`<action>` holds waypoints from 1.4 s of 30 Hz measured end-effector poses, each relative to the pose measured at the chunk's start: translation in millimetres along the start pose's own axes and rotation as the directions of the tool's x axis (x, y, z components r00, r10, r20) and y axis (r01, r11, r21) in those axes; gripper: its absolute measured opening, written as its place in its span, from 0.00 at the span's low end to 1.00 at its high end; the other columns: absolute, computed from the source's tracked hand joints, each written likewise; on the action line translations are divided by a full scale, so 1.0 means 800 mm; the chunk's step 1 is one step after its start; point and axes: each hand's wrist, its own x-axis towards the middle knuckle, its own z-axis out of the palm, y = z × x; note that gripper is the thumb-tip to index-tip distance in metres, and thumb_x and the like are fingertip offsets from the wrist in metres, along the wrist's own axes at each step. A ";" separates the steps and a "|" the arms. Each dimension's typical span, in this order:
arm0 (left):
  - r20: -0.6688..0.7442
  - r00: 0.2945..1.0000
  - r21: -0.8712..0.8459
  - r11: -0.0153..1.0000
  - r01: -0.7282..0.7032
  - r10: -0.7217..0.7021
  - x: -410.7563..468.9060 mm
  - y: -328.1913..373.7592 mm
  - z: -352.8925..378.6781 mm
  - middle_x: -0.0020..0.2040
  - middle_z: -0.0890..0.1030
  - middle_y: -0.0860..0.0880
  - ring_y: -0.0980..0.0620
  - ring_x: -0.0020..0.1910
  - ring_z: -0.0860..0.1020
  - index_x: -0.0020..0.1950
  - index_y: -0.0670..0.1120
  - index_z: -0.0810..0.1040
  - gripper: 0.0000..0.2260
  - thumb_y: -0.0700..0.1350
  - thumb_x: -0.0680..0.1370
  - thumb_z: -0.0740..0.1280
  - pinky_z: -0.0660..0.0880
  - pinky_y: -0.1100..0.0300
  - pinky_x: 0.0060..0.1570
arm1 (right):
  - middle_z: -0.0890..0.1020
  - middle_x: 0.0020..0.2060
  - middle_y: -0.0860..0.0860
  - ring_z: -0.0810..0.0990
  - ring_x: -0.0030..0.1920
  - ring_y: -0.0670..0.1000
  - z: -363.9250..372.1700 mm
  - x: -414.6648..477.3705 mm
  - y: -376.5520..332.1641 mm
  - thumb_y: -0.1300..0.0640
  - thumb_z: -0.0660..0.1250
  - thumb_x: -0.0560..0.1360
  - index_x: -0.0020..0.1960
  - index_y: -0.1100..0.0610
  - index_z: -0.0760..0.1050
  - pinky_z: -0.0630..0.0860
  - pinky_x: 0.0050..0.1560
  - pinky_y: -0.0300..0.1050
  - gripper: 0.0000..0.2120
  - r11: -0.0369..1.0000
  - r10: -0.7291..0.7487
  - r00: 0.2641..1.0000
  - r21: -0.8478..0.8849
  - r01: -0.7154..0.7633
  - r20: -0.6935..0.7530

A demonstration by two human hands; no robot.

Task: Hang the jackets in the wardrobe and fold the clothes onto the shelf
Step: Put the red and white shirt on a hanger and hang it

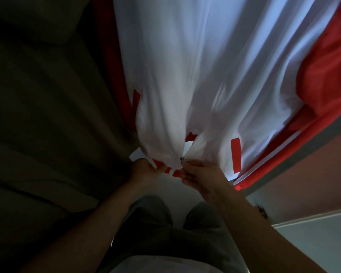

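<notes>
A white jacket (pixel 195 75) with red side panels and red pocket strips hung in front of the person and filled most of the upper view, its front panels falling in long folds that drew together toward the bottom hem. Both hands worked at that hem, close to each other and just below the small metal zipper slider (pixel 181 159) where the two front edges met. The left hand (pixel 144 171) gripped the left corner of the hem, its fingers curled around the white fabric and the red trim there. The right hand (pixel 200 177) pinched the right edge of the hem beside the slider, with thumb and fingertips pressed together on the cloth and the other fingers curled below. Just above the slider the front stood slightly open, and a bit of red showed in the gap. To the left of the jacket hung a dark garment (pixel 47 115), touching its red side panel and lying mostly in shadow, so its details could not be made out. At the right edge a reddish-brown surface (pixel 313 184) ran diagonally, and a small metal fitting (pixel 262 210) sat near it. Below the hands the person's legs in grey trousers (pixel 152 223) stood over a pale floor (pixel 175 194).
</notes>
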 end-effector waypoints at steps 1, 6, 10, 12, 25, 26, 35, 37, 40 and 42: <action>-0.053 0.998 0.051 0.999 -0.014 0.017 -0.001 0.002 -0.001 0.35 0.78 0.54 0.61 0.33 0.75 0.37 0.50 0.74 0.18 0.62 0.73 0.72 0.68 0.66 0.31 | 0.86 0.45 0.59 0.86 0.48 0.56 -0.001 0.000 0.001 0.62 0.71 0.76 0.54 0.64 0.80 0.83 0.43 0.45 0.08 0.999 0.015 1.000 0.034 -0.015 0.005; -0.125 0.911 -0.014 0.917 -0.398 0.393 -0.010 0.000 0.008 0.37 0.78 0.61 0.64 0.41 0.78 0.38 0.58 0.69 0.16 0.53 0.70 0.78 0.70 0.73 0.34 | 0.85 0.47 0.64 0.86 0.48 0.58 0.001 -0.005 0.005 0.67 0.70 0.75 0.54 0.67 0.81 0.83 0.43 0.44 0.08 0.999 0.012 0.999 0.051 -0.014 0.037; -0.149 0.835 -0.007 0.843 -0.537 0.530 -0.012 0.011 0.018 0.42 0.76 0.65 0.64 0.43 0.77 0.44 0.59 0.73 0.11 0.58 0.69 0.73 0.72 0.73 0.41 | 0.86 0.41 0.57 0.83 0.37 0.51 0.002 -0.008 0.008 0.60 0.71 0.77 0.49 0.62 0.84 0.81 0.40 0.42 0.06 0.990 -0.035 0.999 -0.137 0.039 0.028; -0.166 0.815 0.013 0.828 -0.561 0.555 -0.011 0.013 0.023 0.43 0.78 0.62 0.61 0.44 0.78 0.46 0.54 0.78 0.09 0.55 0.71 0.73 0.77 0.65 0.45 | 0.83 0.34 0.53 0.79 0.32 0.47 0.004 -0.011 0.008 0.55 0.72 0.76 0.47 0.60 0.85 0.77 0.36 0.41 0.08 0.974 -0.051 0.998 -0.220 0.054 0.020; -0.216 0.835 0.083 0.862 -0.500 0.506 0.000 0.013 0.034 0.36 0.77 0.59 0.63 0.36 0.74 0.37 0.55 0.74 0.08 0.57 0.74 0.66 0.69 0.70 0.39 | 0.77 0.33 0.54 0.73 0.32 0.50 0.019 -0.028 -0.012 0.58 0.69 0.75 0.44 0.59 0.83 0.69 0.31 0.41 0.06 0.983 -0.148 0.982 -0.088 0.158 0.115; -0.221 0.845 0.073 0.872 -0.483 0.487 0.001 0.011 0.034 0.37 0.78 0.59 0.64 0.36 0.75 0.38 0.54 0.75 0.10 0.58 0.73 0.65 0.69 0.71 0.39 | 0.78 0.33 0.54 0.72 0.32 0.50 0.020 -0.030 -0.017 0.58 0.68 0.75 0.42 0.58 0.83 0.68 0.29 0.40 0.07 0.978 -0.189 0.973 -0.069 0.199 0.130; -0.354 0.727 0.008 0.779 -0.627 0.588 -0.011 0.044 0.018 0.38 0.72 0.66 0.67 0.44 0.74 0.41 0.64 0.66 0.09 0.57 0.71 0.68 0.67 0.76 0.42 | 0.74 0.29 0.51 0.70 0.27 0.46 0.031 -0.045 -0.024 0.55 0.65 0.78 0.40 0.55 0.81 0.67 0.29 0.39 0.10 0.920 -0.282 0.958 -0.268 0.286 0.056; -0.405 0.679 0.013 0.746 -0.666 0.613 -0.014 0.051 0.015 0.37 0.71 0.65 0.66 0.41 0.73 0.41 0.62 0.67 0.09 0.55 0.72 0.67 0.66 0.77 0.42 | 0.74 0.27 0.49 0.70 0.27 0.45 0.033 -0.048 -0.025 0.53 0.64 0.78 0.37 0.54 0.78 0.66 0.29 0.40 0.13 0.919 -0.265 0.963 -0.291 0.266 0.045; -0.461 0.612 0.071 0.714 -0.696 0.642 -0.008 0.052 0.016 0.34 0.75 0.56 0.61 0.37 0.72 0.36 0.51 0.73 0.08 0.51 0.74 0.66 0.68 0.71 0.40 | 0.73 0.27 0.50 0.69 0.26 0.47 0.038 -0.055 -0.028 0.53 0.63 0.79 0.35 0.56 0.77 0.65 0.27 0.40 0.15 0.917 -0.246 0.969 -0.317 0.243 0.032; -0.458 0.590 0.127 0.706 -0.697 0.665 -0.003 0.051 0.017 0.32 0.78 0.50 0.55 0.34 0.76 0.33 0.47 0.75 0.12 0.50 0.75 0.64 0.73 0.64 0.35 | 0.73 0.27 0.51 0.69 0.26 0.48 0.042 -0.062 -0.036 0.54 0.63 0.79 0.34 0.56 0.77 0.65 0.27 0.41 0.16 0.912 -0.265 0.964 -0.318 0.260 0.029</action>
